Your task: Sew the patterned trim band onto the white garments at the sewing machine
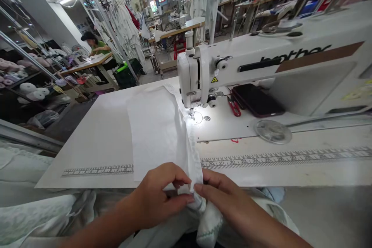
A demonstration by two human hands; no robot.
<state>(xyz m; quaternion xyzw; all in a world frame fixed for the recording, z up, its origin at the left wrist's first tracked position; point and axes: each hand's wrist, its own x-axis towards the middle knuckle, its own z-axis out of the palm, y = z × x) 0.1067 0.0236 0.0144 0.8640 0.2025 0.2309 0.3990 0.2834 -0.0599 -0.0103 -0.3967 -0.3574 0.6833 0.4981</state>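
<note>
My left hand (158, 195) and my right hand (221, 197) pinch the folded edge of a white fabric panel (154, 131) between fingers and thumbs, close together at the front edge of the sewing table (87, 155). The panel lies flat on the table and runs up under the presser foot (192, 113) of a white Brother sewing machine (232, 62). A narrow folded strip (190, 151) follows its right side. Below my hands, more white fabric with green stitching (207, 228) hangs over my lap. The needle is hard to make out.
Red thread snips (234, 106) and a dark phone (255, 100) lie behind the needle, beside a round metal disc (273, 131). A ruler scale (279, 159) is marked along the table. At the left, a co-worker (97, 48) sits at another table, near shelves of fabric rolls (27, 89).
</note>
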